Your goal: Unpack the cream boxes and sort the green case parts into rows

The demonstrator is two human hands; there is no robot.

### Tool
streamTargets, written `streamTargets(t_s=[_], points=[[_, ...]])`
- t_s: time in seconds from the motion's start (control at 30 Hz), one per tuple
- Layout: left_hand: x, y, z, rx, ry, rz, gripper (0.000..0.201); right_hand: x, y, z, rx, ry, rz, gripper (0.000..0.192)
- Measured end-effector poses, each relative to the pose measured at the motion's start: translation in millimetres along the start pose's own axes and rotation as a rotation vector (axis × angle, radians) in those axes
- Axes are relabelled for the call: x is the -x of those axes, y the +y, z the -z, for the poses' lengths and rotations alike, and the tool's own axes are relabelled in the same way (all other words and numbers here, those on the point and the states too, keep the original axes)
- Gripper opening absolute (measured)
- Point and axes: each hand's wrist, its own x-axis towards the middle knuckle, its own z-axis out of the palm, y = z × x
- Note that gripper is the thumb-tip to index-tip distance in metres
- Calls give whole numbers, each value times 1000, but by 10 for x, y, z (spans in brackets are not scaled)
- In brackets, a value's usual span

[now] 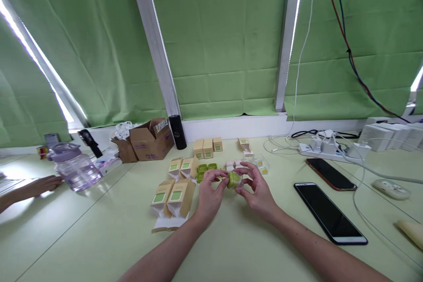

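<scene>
Above the table, my left hand point(210, 193) and my right hand point(257, 191) are closed on a small green container point(234, 179) with rounded sides. My left fingertips pinch its left side, while my right fingertips grip a clear part at its right. Just behind my left hand stand several green containers point(207, 170) of similar look. Pale pink pieces point(230, 164) lie beyond the held one, partly hidden by my fingers. Clear round containers with yellow spots point(263, 165) sit behind my right hand. Open kraft boxes with green labels point(181, 196) stand left of my left hand.
Small kraft boxes point(208, 146) stand farther back. Two phones point(330, 211) lie right, near a power strip point(325, 152) with cables. A cardboard box point(150, 141), a black cylinder point(177, 132) and a purple jug point(77, 167) stand left, near another person's hand point(46, 183).
</scene>
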Motion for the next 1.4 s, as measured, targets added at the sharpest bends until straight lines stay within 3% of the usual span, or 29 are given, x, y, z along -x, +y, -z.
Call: streamTargets(t_s=[0.27, 0.63, 0.83, 1.2, 1.4], points=[[31, -13, -23, -52, 43, -5, 8, 15, 27, -10, 93, -62, 18, 59], [-11, 8, 21, 91, -36, 80, 16, 7, 52, -6, 82, -36, 4, 55], [12, -61, -7, 0, 10, 49, 8, 15, 64, -14, 126, -89, -14, 59], [69, -67, -25, -63, -55, 32, 12, -15, 79, 20, 219, -79, -12, 59], [27, -23, -6, 17, 33, 63, 22, -38, 100, 72, 260, -56, 15, 61]])
